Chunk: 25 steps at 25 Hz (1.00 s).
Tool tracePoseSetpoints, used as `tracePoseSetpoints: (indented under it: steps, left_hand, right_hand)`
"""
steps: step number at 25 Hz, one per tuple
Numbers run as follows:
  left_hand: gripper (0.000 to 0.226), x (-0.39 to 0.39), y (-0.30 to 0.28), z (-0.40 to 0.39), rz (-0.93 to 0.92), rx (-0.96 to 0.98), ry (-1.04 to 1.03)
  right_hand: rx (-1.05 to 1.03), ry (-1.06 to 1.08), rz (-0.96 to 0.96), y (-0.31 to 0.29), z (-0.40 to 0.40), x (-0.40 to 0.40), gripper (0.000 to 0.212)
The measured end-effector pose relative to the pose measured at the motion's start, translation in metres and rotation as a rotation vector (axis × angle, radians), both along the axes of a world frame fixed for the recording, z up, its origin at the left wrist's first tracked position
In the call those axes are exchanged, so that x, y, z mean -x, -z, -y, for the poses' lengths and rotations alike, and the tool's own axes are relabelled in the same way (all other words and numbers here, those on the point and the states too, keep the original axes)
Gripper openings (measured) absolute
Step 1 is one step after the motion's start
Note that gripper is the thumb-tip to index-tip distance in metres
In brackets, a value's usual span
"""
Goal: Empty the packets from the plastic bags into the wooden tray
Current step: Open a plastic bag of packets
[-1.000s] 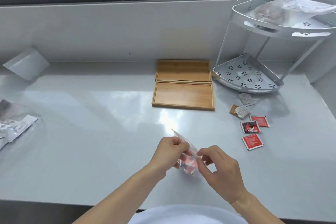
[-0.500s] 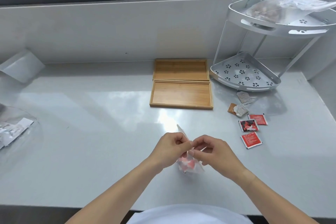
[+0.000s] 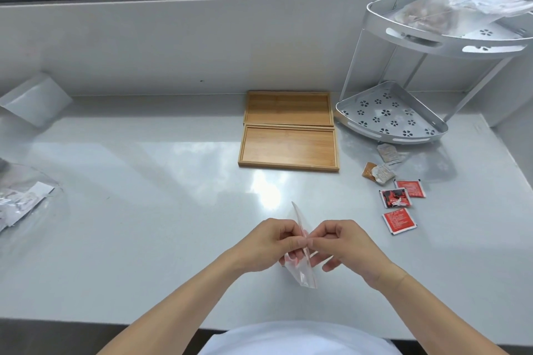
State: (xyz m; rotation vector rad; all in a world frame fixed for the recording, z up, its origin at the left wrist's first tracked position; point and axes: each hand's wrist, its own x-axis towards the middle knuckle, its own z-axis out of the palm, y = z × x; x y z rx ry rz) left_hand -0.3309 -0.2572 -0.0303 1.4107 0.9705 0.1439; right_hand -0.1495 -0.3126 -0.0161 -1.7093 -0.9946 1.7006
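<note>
Right now both hands, left hand (image 3: 266, 245) and right hand (image 3: 344, 245), pinch the little bag (image 3: 302, 271) tight; the wooden tray (image 3: 288, 166) lies straight ahead, past the grip.

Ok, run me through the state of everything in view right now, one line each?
Left hand: pinching the small plastic bag's top edge.
Right hand: pinching the same edge.
Small plastic bag: held above the counter, something red inside, whether its top is open I cannot tell.
Near wooden tray: nothing in it.
Far wooden tray: nothing in it.
Red packets: three, loose on the counter.
Rack's top shelf: holds a filled clear bag.
</note>
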Motion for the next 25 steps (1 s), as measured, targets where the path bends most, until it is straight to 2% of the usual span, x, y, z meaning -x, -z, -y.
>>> tracePoseSetpoints:
  steps: [4,7,10,18,22,25]
  left_hand:
    - [0.021,-0.005,-0.005,0.001,-0.08,-0.085,-0.046]
    - [0.022,-0.008,-0.003,0.002,-0.116,-0.124,-0.112]
    - [0.017,-0.007,-0.005,0.002,-0.071,-0.079,-0.06]
    - [0.024,0.006,-0.006,-0.007,0.009,0.039,0.0]
    - [0.029,0.003,-0.005,-0.005,0.005,0.056,-0.034]
    - [0.025,-0.001,-0.009,-0.002,-0.048,-0.018,-0.071]
  right_hand:
    - [-0.021,0.029,0.015,-0.002,0.001,0.005,0.018]
    - [0.0,0.016,0.004,-0.007,-0.002,0.01,0.033]
    - [0.016,0.027,0.013,-0.008,-0.007,0.012,0.044]
    - [-0.061,-0.012,-0.023,-0.007,-0.01,0.004,0.024]
    - [-0.095,-0.044,0.064,-0.001,-0.011,0.004,0.02]
    - [-0.16,-0.08,0.175,0.0,-0.012,0.005,0.011]
